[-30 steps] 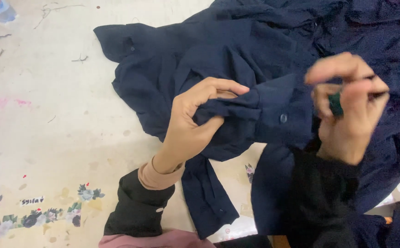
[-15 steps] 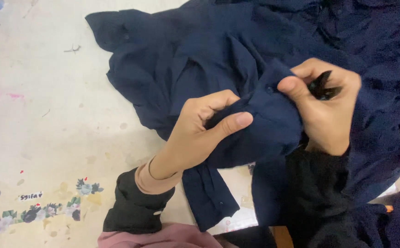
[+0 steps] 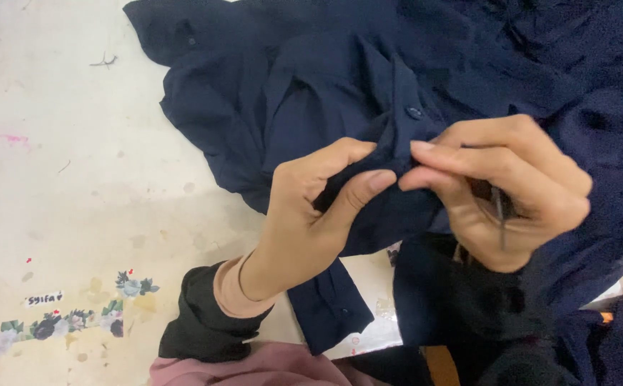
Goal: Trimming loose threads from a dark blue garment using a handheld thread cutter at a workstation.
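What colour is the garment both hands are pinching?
Dark navy blue garment, plain, with matching buttons; seen in the head view.

Light: I see bright, even light on the pale table (image 3: 75,179).
Shadows: soft, just beside the navy garment (image 3: 311,86).
Focus: sharp throughout.
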